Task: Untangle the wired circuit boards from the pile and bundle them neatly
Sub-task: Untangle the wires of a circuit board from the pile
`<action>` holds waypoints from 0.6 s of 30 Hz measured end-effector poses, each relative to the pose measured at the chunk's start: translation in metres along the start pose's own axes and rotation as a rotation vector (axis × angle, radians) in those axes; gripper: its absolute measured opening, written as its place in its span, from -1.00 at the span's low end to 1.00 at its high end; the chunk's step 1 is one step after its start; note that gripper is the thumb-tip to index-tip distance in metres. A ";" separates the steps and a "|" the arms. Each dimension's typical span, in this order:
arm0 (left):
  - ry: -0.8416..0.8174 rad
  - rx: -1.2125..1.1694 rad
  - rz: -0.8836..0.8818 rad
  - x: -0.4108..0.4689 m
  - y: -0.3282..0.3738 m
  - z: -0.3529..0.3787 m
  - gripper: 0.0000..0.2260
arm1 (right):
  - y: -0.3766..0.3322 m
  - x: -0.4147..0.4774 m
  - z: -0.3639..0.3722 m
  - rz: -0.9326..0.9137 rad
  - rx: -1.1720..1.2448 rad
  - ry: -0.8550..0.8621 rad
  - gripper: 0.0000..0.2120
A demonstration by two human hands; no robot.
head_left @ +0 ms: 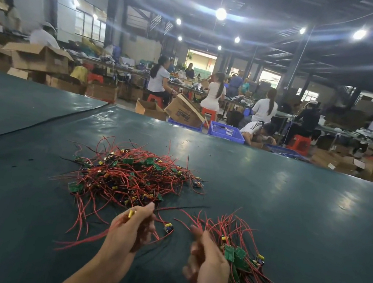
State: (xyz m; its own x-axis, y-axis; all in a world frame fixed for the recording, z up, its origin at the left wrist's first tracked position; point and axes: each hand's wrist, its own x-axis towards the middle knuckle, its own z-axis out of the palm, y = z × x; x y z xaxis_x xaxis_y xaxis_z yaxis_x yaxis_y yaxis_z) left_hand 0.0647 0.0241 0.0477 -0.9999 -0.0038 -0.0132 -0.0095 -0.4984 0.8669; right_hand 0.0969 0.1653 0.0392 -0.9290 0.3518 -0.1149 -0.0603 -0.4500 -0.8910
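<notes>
The left hand (132,228) is clenched around one wired board (131,213), thumb and fingers pinching it by its yellow part, with red leads trailing down from the grip toward 7 o'clock. The right hand (208,259) is smeared by motion. Its fingers look curled, but I cannot tell whether they grasp anything. Just at its 3 o'clock is the bundle (247,278): green boards gathered close against the hand, with red and black leads fanning out to 1 o'clock and 5 o'clock. One loose board (168,227) lies between the two hands, nearer the left.

At 12 o'clock from the left hand is the pile (131,176), a tangle of red leads and small green boards, too many to count. Its nearest strands reach the left hand's fingertips.

Everything rests on a dark green, slightly glossy table cover (282,193). A seam (36,125) runs across it toward 10 o'clock.

So: two hands, one pile, one bundle, one board held, one loose.

Beyond the far edge, from 10 to 2 o'clock, is a large hall under bright ceiling lamps (221,13). People (158,78) sit at long benches on red stools (301,142). Open cardboard boxes (185,111) and three blue crates (226,131) stand on the floor.
</notes>
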 end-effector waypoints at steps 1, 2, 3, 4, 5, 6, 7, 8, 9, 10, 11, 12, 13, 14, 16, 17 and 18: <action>-0.007 0.041 0.017 -0.003 -0.004 0.003 -0.80 | 0.006 -0.005 0.006 0.000 -0.088 -0.026 -0.75; -0.011 0.079 0.032 -0.005 -0.007 0.007 -0.79 | 0.012 -0.010 0.013 -0.015 -0.152 -0.063 -0.73; -0.016 0.108 0.040 -0.007 -0.011 0.010 -0.78 | 0.016 -0.014 0.018 -0.043 -0.181 -0.099 -0.70; -0.026 0.128 0.041 -0.008 -0.014 0.014 -0.79 | 0.019 -0.018 0.022 -0.073 -0.181 -0.118 -0.68; -0.040 0.147 0.039 -0.009 -0.016 0.017 -0.79 | 0.019 -0.021 0.026 -0.092 -0.168 -0.113 -0.68; -0.055 0.172 0.043 -0.010 -0.018 0.019 -0.79 | 0.017 -0.023 0.028 -0.101 -0.144 -0.092 -0.69; -0.067 0.202 0.055 -0.010 -0.019 0.021 -0.77 | 0.014 -0.023 0.027 -0.112 -0.107 -0.068 -0.69; -0.075 0.229 0.071 -0.011 -0.020 0.023 -0.74 | 0.012 -0.022 0.026 -0.130 -0.077 -0.052 -0.69; -0.078 0.251 0.088 -0.011 -0.020 0.023 -0.72 | 0.010 -0.021 0.025 -0.151 -0.075 -0.051 -0.69; -0.082 0.265 0.103 -0.011 -0.020 0.023 -0.71 | 0.009 -0.020 0.024 -0.168 -0.105 -0.055 -0.68; -0.088 0.276 0.114 -0.012 -0.020 0.023 -0.69 | 0.009 -0.020 0.023 -0.177 -0.141 -0.051 -0.67; -0.099 0.290 0.123 -0.012 -0.020 0.022 -0.67 | 0.010 -0.018 0.022 -0.174 -0.168 -0.033 -0.67; -0.115 0.305 0.126 -0.012 -0.020 0.022 -0.65 | 0.010 -0.017 0.021 -0.155 -0.175 -0.011 -0.66; -0.132 0.320 0.126 -0.012 -0.020 0.022 -0.64 | 0.010 -0.015 0.020 -0.124 -0.158 0.008 -0.66; -0.159 0.346 0.119 -0.013 -0.018 0.022 -0.66 | 0.008 -0.011 0.018 -0.058 -0.091 0.056 -0.66; -0.168 0.354 0.116 -0.013 -0.018 0.023 -0.67 | 0.006 -0.008 0.016 -0.035 -0.060 0.084 -0.66; -0.174 0.353 0.115 -0.014 -0.016 0.024 -0.67 | 0.003 -0.006 0.015 -0.016 -0.039 0.114 -0.66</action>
State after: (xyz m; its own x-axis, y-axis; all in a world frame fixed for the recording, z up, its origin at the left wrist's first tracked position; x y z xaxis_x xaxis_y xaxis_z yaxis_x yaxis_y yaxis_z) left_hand 0.0785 0.0535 0.0459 -0.9811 0.1196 0.1524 0.1302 -0.1752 0.9759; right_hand 0.0971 0.1497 0.0433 -0.8803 0.4509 -0.1476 -0.0587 -0.4123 -0.9091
